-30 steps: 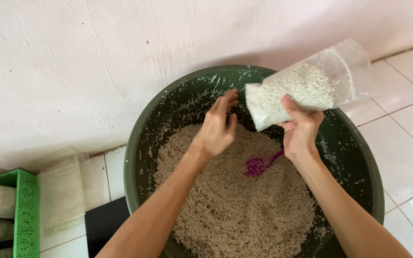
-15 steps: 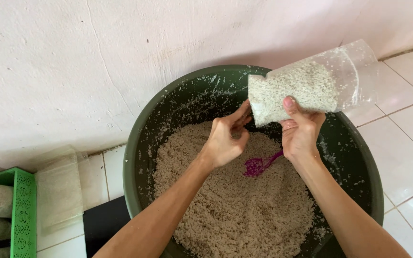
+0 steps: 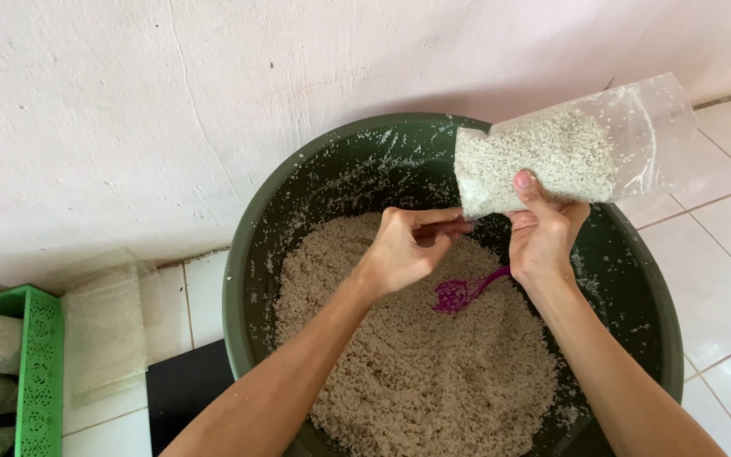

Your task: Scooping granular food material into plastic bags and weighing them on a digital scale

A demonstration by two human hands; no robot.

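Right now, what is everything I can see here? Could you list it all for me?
Basin: one, dark green, on the floor against the wall.
Grain: pale beige heap filling the basin.
Spoon: one, magenta, lying on the grain.
Filled bag: one, clear plastic, tilted above the basin.
Empty bags: small stack, clear, on the floor left.
Crate: one, bright green, far left, holding filled bags.
Black slab: one, beside the basin.
Left hand: pinching the bag's lower corner.
Right hand: gripping the bag from beneath.

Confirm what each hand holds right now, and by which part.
Right hand holds the clear bag of grain by its lower, filled end, bag tilted over the green tub. Left hand pinches the bag's bottom corner.
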